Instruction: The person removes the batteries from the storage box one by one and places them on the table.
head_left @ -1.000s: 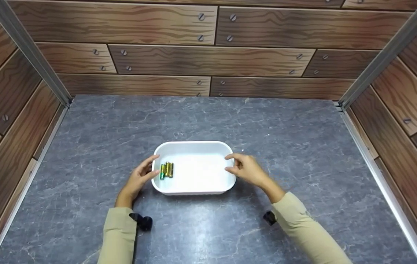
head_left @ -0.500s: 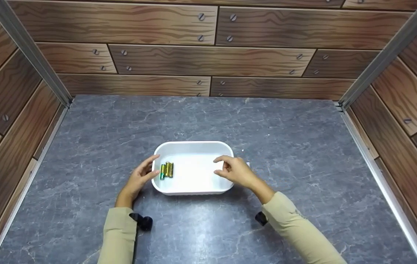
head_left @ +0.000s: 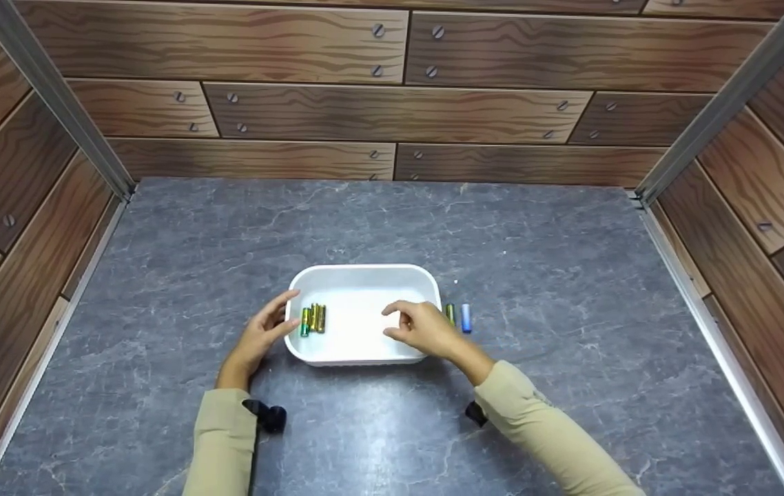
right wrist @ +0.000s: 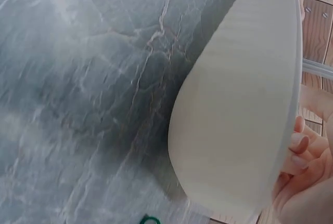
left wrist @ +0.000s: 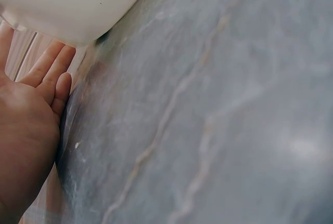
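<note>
L hand [head_left: 259, 335] at left rim of the white round-cornered plastic tub [head_left: 364, 277], fingers loosely spread, no pinch seen. In tub, left end: green-and-gold cylindrical battery [head_left: 305, 322], two gold cylindrical batteries [head_left: 318, 319] — long axes front-to-back, L hand nearer. R hand [head_left: 425, 327] over tub's right half, thumb & index apart, nothing btwn; in-tub batteries lie left of it. Outside, right of tub: green cylindrical battery [head_left: 450, 314], then blue cylindrical battery [head_left: 466, 318].

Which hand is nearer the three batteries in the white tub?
Left. Left hand is at the left end of the tub, close beside the batteries; right hand is over the tub's right half, farther off.
</note>
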The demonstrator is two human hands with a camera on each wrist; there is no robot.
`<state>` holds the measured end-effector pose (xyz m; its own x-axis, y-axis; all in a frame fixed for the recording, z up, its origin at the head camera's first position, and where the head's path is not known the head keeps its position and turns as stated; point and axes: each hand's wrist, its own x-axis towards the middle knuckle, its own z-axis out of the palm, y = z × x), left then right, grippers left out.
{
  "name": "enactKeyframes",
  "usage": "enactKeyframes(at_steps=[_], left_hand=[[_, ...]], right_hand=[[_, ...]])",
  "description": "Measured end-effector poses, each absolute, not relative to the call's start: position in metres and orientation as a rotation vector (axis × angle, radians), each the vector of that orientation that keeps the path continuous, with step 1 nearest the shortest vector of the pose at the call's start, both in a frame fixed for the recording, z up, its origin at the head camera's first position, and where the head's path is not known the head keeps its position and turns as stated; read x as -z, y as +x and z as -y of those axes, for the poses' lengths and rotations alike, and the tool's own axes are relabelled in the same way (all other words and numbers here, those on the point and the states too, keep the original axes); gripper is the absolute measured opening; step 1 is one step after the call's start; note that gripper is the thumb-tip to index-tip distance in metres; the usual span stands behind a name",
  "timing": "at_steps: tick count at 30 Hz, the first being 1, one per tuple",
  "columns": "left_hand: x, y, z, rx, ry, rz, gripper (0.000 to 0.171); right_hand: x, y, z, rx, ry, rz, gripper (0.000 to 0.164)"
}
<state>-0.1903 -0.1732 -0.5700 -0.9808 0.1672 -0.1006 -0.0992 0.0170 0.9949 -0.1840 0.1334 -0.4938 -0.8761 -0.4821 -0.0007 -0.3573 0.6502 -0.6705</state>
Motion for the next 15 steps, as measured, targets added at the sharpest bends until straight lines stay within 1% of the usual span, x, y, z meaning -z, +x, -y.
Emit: enactKeyframes(at_steps=[15], left_hand=[[0.568,-0.19,0.172,-2.066,0.083,-2.116,0.056]], right_hand=[[0.498,-0.186,-0.11,0.954,-0.719,-2.682,0.03]])
